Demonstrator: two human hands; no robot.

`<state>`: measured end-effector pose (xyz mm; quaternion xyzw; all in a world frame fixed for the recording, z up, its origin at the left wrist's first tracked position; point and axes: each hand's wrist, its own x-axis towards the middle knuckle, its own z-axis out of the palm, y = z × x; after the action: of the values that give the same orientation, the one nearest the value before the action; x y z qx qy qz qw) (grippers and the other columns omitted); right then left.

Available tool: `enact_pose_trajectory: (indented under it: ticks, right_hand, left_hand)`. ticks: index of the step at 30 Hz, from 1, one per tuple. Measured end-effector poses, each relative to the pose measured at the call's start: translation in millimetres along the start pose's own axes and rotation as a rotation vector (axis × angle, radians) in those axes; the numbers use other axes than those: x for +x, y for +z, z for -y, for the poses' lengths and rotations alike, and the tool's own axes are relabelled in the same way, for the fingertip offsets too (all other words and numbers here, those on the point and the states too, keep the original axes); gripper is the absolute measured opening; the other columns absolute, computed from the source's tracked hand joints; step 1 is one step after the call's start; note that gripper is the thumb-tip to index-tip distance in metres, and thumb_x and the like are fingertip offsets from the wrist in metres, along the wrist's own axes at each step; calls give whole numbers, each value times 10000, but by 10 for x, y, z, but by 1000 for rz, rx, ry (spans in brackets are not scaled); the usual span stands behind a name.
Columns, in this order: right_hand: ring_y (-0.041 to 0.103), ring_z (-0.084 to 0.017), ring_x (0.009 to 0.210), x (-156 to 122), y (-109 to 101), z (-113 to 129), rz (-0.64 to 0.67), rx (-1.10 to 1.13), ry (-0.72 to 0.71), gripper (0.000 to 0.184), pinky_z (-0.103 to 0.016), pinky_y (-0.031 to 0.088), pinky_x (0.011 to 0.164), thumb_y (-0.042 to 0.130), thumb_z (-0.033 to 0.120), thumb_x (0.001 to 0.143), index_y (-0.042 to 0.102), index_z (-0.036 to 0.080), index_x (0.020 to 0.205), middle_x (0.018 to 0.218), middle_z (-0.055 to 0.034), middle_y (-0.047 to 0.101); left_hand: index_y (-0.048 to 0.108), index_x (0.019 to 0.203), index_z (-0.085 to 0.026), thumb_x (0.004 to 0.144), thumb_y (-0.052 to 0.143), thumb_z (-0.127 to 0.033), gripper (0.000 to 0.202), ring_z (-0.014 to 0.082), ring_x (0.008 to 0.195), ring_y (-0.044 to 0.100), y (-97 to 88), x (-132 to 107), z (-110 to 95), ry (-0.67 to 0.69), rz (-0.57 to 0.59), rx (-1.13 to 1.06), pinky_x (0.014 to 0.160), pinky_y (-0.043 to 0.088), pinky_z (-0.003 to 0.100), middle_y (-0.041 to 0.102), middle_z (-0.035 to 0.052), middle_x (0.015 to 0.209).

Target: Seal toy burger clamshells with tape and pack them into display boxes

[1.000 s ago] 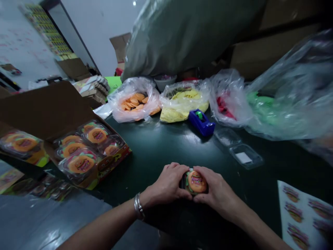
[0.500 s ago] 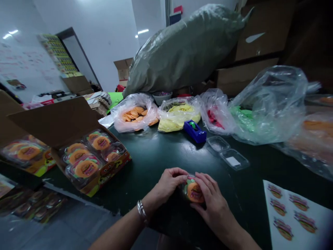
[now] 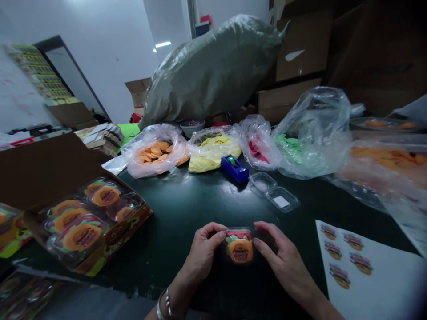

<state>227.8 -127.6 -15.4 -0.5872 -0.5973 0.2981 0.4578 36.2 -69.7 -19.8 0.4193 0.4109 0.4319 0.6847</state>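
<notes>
A small clear plastic box (image 3: 239,250) with a toy burger inside is near the front edge of the dark table. The orange bun faces me with a burger sticker on it, and green and red layers show above. My left hand (image 3: 204,249) grips the box's left side, thumb on the front edge. On the opposite side, my right hand (image 3: 278,251) holds the edge with thumb and index fingertips, its fingers curved. An open clear box (image 3: 282,200) lies beyond my right hand, with a white label in it. A sticker sheet (image 3: 373,284) with several burger prints is at the right.
At the left, an open carton (image 3: 130,238) holds several packed burgers. Behind the blue tape dispenser (image 3: 235,169) stand plastic bags of orange pieces (image 3: 155,153), yellow pieces (image 3: 213,149), red pieces (image 3: 256,151) and green pieces (image 3: 290,149). A large sack (image 3: 213,75) rises behind them.
My right hand has drawn back from covering the box to its right edge, so more of the burger shows. The box now faces me more squarely. The camera view has turned to the right.
</notes>
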Motion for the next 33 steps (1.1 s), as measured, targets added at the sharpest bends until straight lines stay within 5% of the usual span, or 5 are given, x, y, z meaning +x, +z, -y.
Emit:
enact_pose_trajectory:
  ticks: [4,9,21,29,33]
  right_hand:
    - [599,-173,735,-16,-18,116,67,293,130,223,-270,501,661,574,426,866,602,207,830,773,1,617]
    - [603,-161,718,-53,101,201,1,348,92,182,-251,490,660,582,377,859,636,204,842,775,1,632]
    - [623,-192,775,1,304,-25,-168,-218,-54,227,-298,483,731,367,301,963,567,202,924,855,-56,649]
    - [584,-238,736,-29,396,-70,-79,-364,-82,167,-349,398,718,457,211,878,594,199,783,747,-77,637]
    - [576,-200,676,0,338,-60,-63,-300,-57,209,-308,389,672,441,210,881,587,204,731,700,-49,630]
  left_hand:
    - [690,743,-153,722,738,-291,148,110,662,506,52,-116,-34,119,9,112,649,402,219,586,-25,691]
    - [715,728,-165,753,700,-225,66,106,694,504,162,-188,-35,189,56,229,675,397,207,576,-25,701]
    - [681,871,-163,803,556,-296,194,151,752,589,326,104,81,150,-253,327,717,461,246,663,22,810]
    - [558,1254,-224,856,559,-332,412,185,828,642,172,-186,-157,125,65,842,779,459,286,715,24,926]
    - [629,1128,-197,849,550,-307,310,173,723,624,247,-180,-100,151,-33,883,698,456,270,700,18,793]
